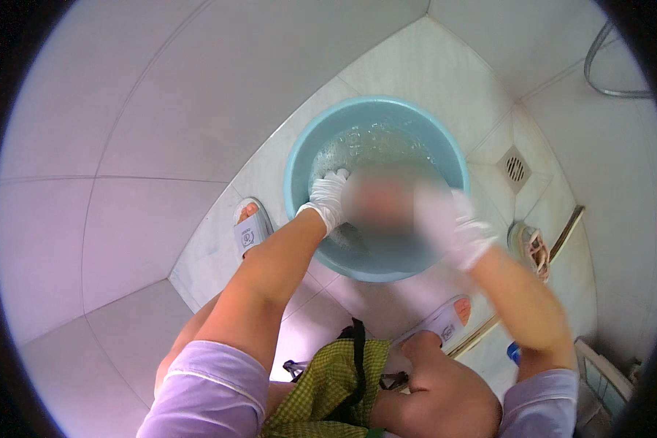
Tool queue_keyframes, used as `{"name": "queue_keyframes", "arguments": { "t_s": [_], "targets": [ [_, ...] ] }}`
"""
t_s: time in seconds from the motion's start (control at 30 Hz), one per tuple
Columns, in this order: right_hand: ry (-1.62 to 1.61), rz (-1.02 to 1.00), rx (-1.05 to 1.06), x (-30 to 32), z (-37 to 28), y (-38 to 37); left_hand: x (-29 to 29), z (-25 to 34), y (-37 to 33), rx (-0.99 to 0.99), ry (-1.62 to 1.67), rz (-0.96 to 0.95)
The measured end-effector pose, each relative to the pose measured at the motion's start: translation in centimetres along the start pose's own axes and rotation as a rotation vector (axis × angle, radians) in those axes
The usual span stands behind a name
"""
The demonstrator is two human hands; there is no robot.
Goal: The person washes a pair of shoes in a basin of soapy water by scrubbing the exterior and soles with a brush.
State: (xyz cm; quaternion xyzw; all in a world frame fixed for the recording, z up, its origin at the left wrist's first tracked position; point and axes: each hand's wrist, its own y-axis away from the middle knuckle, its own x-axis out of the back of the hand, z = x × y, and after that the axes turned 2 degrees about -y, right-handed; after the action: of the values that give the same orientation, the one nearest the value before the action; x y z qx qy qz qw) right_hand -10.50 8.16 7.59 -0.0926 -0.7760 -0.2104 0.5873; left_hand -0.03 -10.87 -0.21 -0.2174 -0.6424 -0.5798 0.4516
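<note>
A round light-blue basin (304, 244) of sudsy water stands on the floor between my feet. My left hand (327, 198), in a white glove, reaches inside the basin's left side with its visible fingers bent. My right hand (456, 223), also gloved in white, is at the right side of the basin; its fingers are smeared. A blurred patch between my hands hides whatever they touch, with only a reddish tone showing. Something dark (347, 235) shows in the water just below my left hand.
A lone shoe (531, 250) lies on the tiled floor to the right, beside a narrow strip (568, 228). A floor drain (515, 168) lies beyond it. A hose (607, 89) hangs at the far right wall. Slippers (250, 233) are on my feet, and yellow-green checked cloth (328, 383) covers my lap.
</note>
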Motion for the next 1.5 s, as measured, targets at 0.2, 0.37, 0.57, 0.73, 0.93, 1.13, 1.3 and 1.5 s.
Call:
{"name": "queue_keyframes", "arguments": {
  "t_s": [0.2,0.37,0.57,0.73,0.93,1.13,1.3,1.5],
  "targets": [
    [0.155,0.104,-0.104,0.0,-0.9,-0.4,-0.5,1.2,-1.3,-0.020,0.115,-0.035],
    [-0.294,-0.235,-0.181,1.0,-2.6,-1.4,-0.4,-2.8,0.2,-0.152,0.015,-0.062],
    [-0.552,0.001,-0.273,3.2,2.4,4.4,8.5,-6.1,3.2,0.134,1.090,-0.750],
    [-0.632,0.280,-0.066,2.8,3.6,7.2,9.6,-1.7,6.7,0.043,2.022,-1.104],
    [-0.287,0.397,0.115,0.4,3.0,6.5,10.3,-1.6,11.9,0.221,1.930,-0.606],
    [-0.203,0.210,0.059,0.1,2.5,4.9,10.9,-2.4,13.8,0.170,1.992,-0.353],
    [-0.031,0.432,0.249,-0.3,0.5,2.0,11.0,-2.9,14.2,0.198,1.996,-0.336],
    [-0.279,0.282,-0.191,-2.2,0.6,0.7,11.3,-3.7,15.0,0.257,1.766,-0.304]
  ]
}}
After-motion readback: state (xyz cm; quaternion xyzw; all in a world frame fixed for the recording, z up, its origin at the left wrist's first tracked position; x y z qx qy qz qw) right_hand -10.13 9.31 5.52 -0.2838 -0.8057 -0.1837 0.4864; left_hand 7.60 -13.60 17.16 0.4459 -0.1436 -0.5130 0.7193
